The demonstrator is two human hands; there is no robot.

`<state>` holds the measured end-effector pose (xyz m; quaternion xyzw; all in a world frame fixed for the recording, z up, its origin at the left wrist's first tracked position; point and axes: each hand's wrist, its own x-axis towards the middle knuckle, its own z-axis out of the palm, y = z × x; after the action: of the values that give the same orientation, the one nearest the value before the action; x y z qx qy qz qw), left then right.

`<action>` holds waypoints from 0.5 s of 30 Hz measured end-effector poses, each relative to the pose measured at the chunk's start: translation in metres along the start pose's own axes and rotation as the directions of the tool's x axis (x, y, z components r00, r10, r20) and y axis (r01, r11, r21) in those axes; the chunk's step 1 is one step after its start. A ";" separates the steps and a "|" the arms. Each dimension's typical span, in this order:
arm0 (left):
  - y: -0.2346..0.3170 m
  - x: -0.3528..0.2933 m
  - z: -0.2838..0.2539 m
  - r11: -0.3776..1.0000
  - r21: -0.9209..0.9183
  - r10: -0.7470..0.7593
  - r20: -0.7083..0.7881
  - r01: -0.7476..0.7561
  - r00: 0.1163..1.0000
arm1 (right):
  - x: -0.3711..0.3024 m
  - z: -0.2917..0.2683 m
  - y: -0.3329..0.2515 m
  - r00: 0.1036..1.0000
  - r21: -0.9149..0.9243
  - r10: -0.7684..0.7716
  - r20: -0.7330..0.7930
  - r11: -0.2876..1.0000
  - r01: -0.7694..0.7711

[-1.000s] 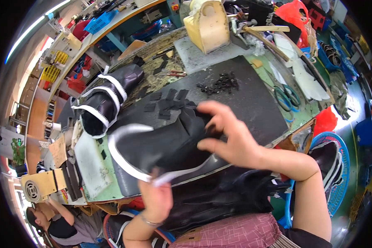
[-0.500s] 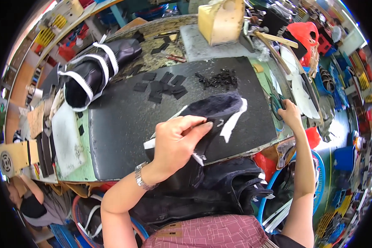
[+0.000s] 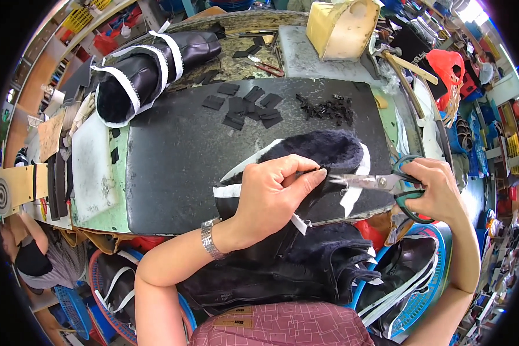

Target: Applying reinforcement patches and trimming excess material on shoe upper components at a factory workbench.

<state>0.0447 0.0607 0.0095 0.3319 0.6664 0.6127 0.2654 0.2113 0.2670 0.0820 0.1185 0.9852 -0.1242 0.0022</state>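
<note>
Nearest you is your patterned apron [image 3: 288, 328], with a dark heap [image 3: 259, 282] of lined uppers just beyond it and a blue basket [image 3: 442, 248] to the right. Your left hand [image 3: 271, 193] has thumb and forefinger clamped on the edge of the fur-lined upper [image 3: 328, 147], which sits at the near edge of the mat [image 3: 167, 167], its white trim [image 3: 350, 200] dangling. Your right hand [image 3: 438, 187] has its fingers clamped on the handles of the scissors [image 3: 380, 183], blades pointing at your left fingertips. Farther across the bench [image 3: 121, 187] lie black patches [image 3: 245, 106], then scraps [image 3: 328, 108] to their right; a white-trimmed pair [image 3: 193, 52] lies left, and a yellow block [image 3: 343, 32] stands farthest back.
</note>
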 end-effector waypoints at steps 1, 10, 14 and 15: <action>0.000 0.000 0.002 0.999 -0.009 0.037 -0.008 -0.037 0.999 | -0.001 -0.001 -0.002 1.000 0.004 0.010 0.028 1.000 -0.010; -0.009 0.002 0.003 0.988 0.003 0.154 -0.034 -0.153 0.988 | 0.010 -0.003 -0.034 0.983 0.073 0.049 0.176 0.995 -0.063; -0.009 0.002 0.002 0.993 0.021 0.115 -0.045 -0.114 0.992 | 0.020 -0.012 -0.047 0.909 0.019 0.151 0.389 0.985 -0.171; -0.010 0.002 0.004 0.993 0.019 0.116 -0.042 -0.115 0.992 | 0.020 -0.014 -0.049 0.872 -0.043 0.197 0.447 0.979 -0.199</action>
<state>0.0452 0.0640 -0.0008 0.3587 0.6565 0.6286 0.2125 0.1804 0.2291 0.1066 0.1867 0.9403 -0.1493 0.2422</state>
